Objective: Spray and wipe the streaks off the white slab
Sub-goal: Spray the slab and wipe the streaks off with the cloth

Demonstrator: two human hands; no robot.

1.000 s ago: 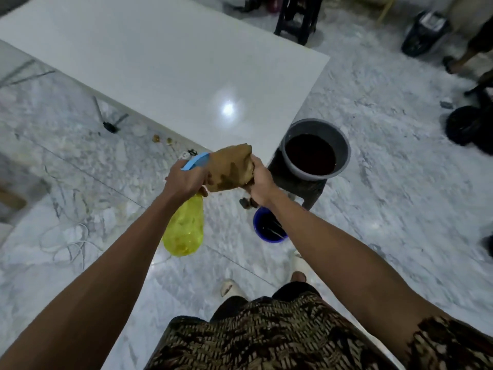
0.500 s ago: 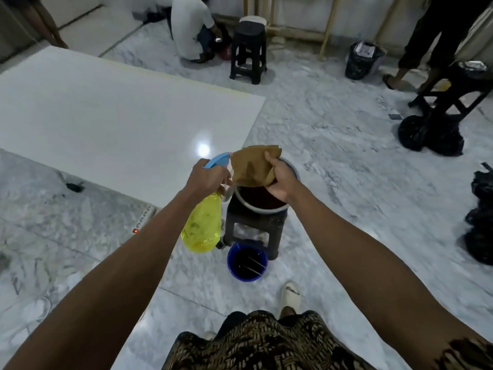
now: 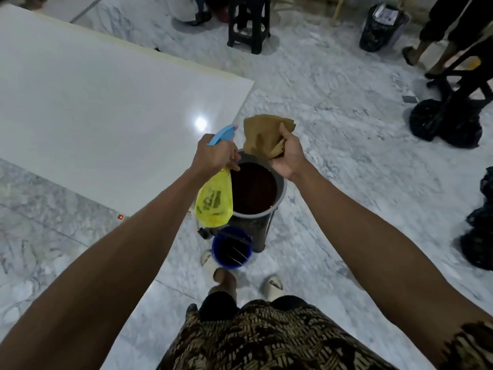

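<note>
A grey bucket [image 3: 280, 198] of dark liquid sits on a dark stool [image 3: 260, 231] right in front of the person, at the corner of the white slab [image 3: 106, 116]. A small blue bucket [image 3: 231, 248] stands on the marble floor [image 3: 346, 156] just beside the stool's foot, near the person's pale sandals [image 3: 272, 285]. Farther back there is a black stool [image 3: 249, 25], a black bin [image 3: 378, 28], black bags [image 3: 445, 126] by a dark stand, and the legs of other people at the top edge.

The slab is glossy and plain white, lying low over the floor, with a bright spot of lamp glare near its closest corner; I cannot make out any streaks from here. Its long axis runs from the near right corner away to the upper left.

The left hand [image 3: 216, 156] has its grip clenched round the neck of a spray bottle [image 3: 213, 202], yellow body hanging down over the bucket's rim, blue nozzle pointing up and away towards the slab. The right hand [image 3: 286, 156] has its grip bunched on a brown cloth [image 3: 264, 138], held up above the bucket's far edge, just beside the nozzle and not touching it.
</note>
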